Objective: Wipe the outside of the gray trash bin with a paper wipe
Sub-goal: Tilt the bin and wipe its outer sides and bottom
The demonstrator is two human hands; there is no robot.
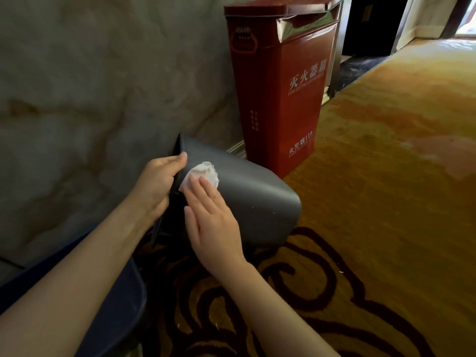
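Gray trash bin (247,197); white paper wipe (203,173); red box (280,99), white lettering; gold carpet (386,176), dark swirls.

Bare forearms; seemingly no sleeves.

hands: left (157,181) curled, thumb up, gripping | right (208,215) flat, fingers together, pressing down

A smooth gray plastic trash bin (247,199) lies tipped on patterned gold carpet (386,202). The left hand (157,184) grips its rim, while the right hand (211,217) presses a crumpled white paper wipe (203,173) flat against its side. A tall red metal fire-extinguisher box (280,81) stands just behind.
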